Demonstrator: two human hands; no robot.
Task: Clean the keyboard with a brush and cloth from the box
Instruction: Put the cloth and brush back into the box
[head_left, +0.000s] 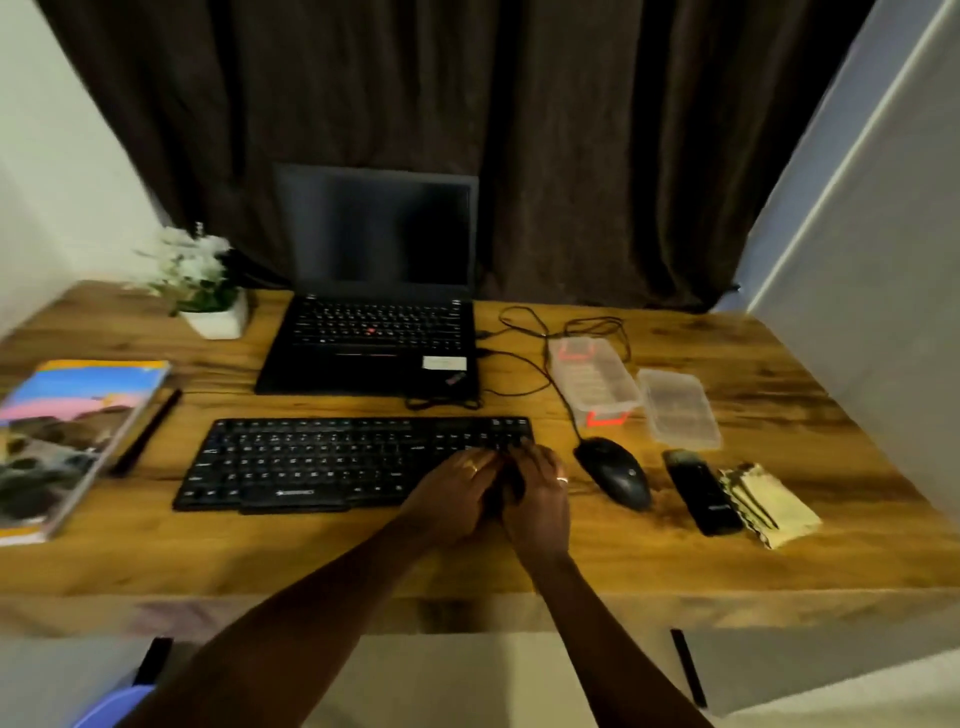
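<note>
— What is on the desk in front of the person?

— A wooden desk (311, 561) with a black keyboard (322, 462) lying flat near its front edge. Just behind it an open laptop (374, 338) shows a dark screen, and a brown curtain (571, 130) hangs behind that.

— And the hands?

— Both bare arms reach in from below. The left hand (457, 493) and the right hand (537, 496) sit close together at the right end of the keyboard, over its last keys, with the fingers curled. Each hand wears a ring. Something small and dark (501, 491) shows between them, but the view is blurred. I cannot tell what it is, or whether either hand is gripping it.

— Where are the cleaning things?

— To the right. A clear plastic box (592, 382) with red clasps stands open beyond the keyboard's far right corner. Its clear lid (678, 408) lies just beside it. Nearer the front, a black mouse (615, 470) rests next to the hands, and its cable (524, 332) loops back towards the laptop. Right of the mouse lies a black oblong object (704, 493) with a paler far end, which I cannot identify for certain. Touching its right side is a yellow cloth (774, 504), folded, with a dark patterned edge.

— Anything on the left?

— A colourful book (62, 436) at the left edge, with a dark pen (148, 428) beside it. In the back corner is a small white-flowered plant (197, 280) in a white pot.
</note>
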